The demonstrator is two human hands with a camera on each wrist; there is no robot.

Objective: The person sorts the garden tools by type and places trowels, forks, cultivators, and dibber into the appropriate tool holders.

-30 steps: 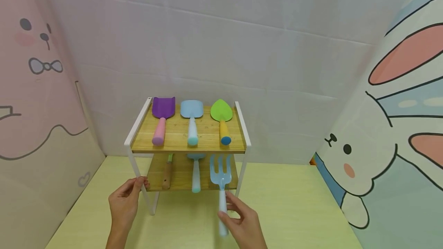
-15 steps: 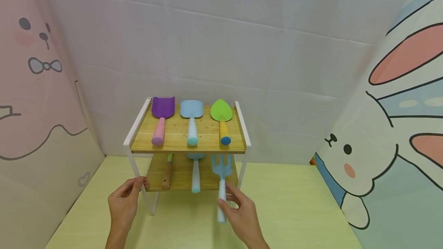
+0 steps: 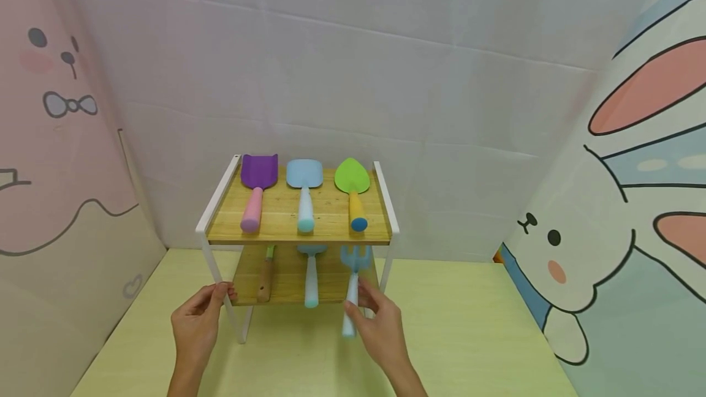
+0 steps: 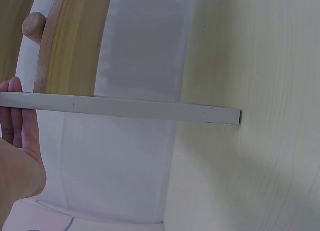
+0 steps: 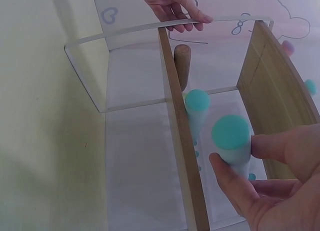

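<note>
My right hand pinches the pale handle of a light blue toy garden fork between thumb and fingers. Its tines reach in over the right part of the lower shelf, under the upper board. From the right wrist view, the handle's turquoise end faces the camera, and the handle is apart from the shelf edge. My left hand pinches the front left white leg of the rack. To the fork's left lie a light blue tool, its blade partly hidden, and a wooden-handled tool.
On the upper shelf lie a purple shovel, a light blue shovel and a green trowel. The two-tier rack stands on a pale yellow table. Behind it hangs a white cloth.
My right hand has moved forward and slightly left with the fork, so its tines are farther in under the upper board. The left hand has stayed on the leg.
</note>
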